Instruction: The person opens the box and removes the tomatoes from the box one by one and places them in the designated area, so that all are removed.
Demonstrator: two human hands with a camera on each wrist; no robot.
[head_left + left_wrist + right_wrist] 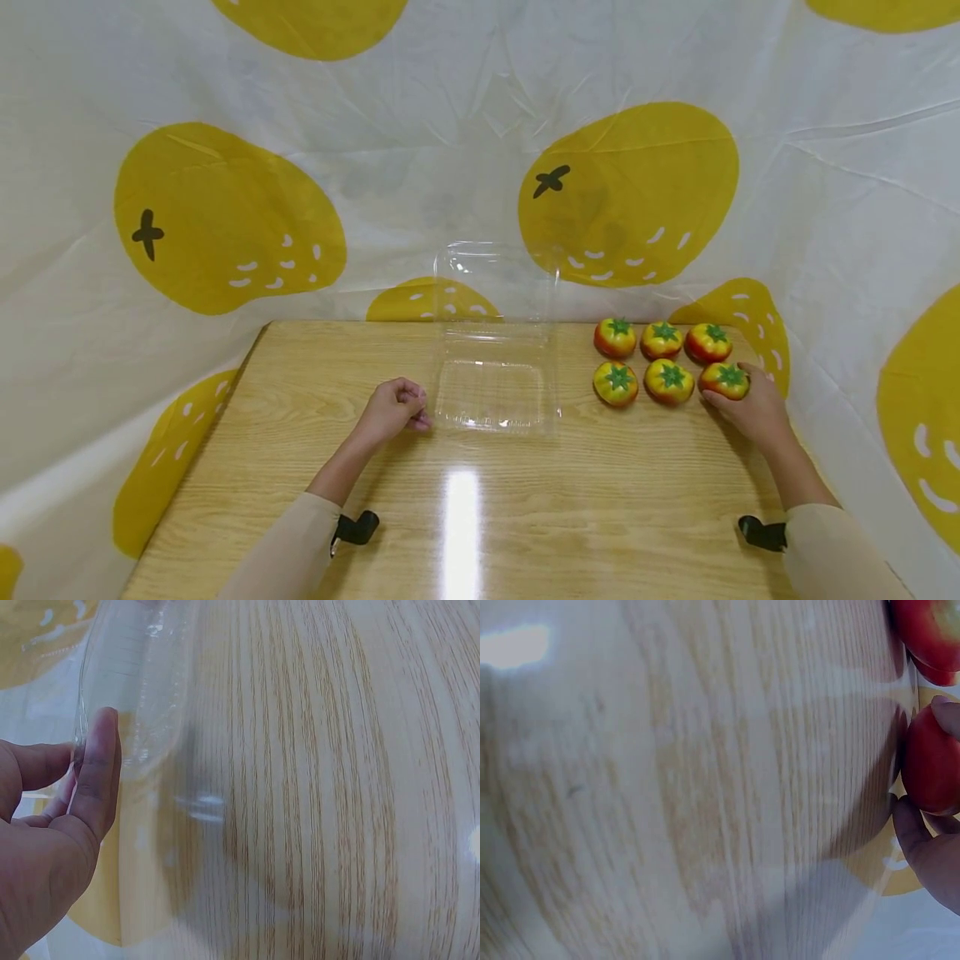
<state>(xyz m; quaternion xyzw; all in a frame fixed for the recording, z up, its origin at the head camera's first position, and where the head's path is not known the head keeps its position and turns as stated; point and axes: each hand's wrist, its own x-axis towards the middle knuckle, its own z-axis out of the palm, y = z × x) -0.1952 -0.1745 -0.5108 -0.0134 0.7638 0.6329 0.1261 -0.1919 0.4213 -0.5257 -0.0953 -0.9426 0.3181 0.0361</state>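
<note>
1. Firstly, the wooden table (525, 517) is carrying everything, and a white cloth with yellow fruit prints (225, 217) is hanging around it.
2. The clear plastic container (495, 392) is lying open at the middle back of the table, its lid standing up, probably so that it is ready for filling.
3. The left hand (390, 410) is resting beside the container's left edge with fingers curled; they seem to be pinching its rim, likely to keep it steady.
4. Six tomatoes are lying in two rows to the right of the container; the right hand (753, 408) is closing its fingers around the front right tomato (724, 380).
</note>
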